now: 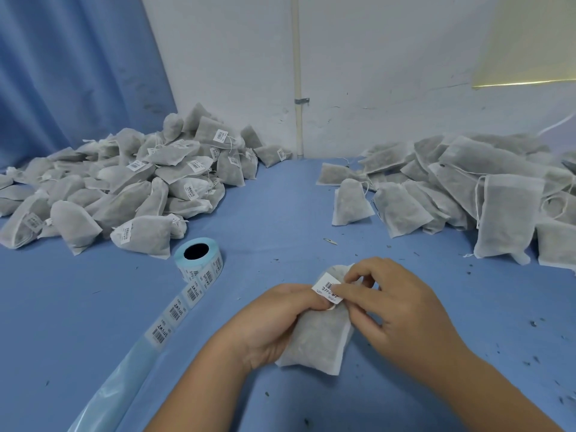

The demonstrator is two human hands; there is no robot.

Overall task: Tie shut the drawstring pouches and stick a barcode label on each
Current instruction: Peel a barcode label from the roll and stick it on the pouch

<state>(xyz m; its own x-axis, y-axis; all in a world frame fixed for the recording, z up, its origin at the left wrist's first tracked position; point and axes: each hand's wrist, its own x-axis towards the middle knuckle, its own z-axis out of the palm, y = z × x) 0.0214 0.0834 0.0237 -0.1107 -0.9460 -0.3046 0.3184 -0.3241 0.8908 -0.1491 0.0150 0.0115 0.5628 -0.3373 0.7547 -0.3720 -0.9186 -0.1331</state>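
A grey-white drawstring pouch (318, 338) lies on the blue table in front of me. My left hand (274, 322) grips its left side near the neck. My right hand (389, 304) pinches a white barcode label (325, 286) against the pouch's neck, fingers curled over it. The label's right edge is hidden under my right fingers. A roll of barcode labels (199, 260) with a blue core stands to the left, and its strip (174, 313) trails toward me.
A heap of labelled pouches (124, 188) fills the far left of the table. A heap of pouches without labels (467, 194) covers the far right. A small metal piece (330, 241) and dark crumbs lie on the blue cloth. A white wall stands behind.
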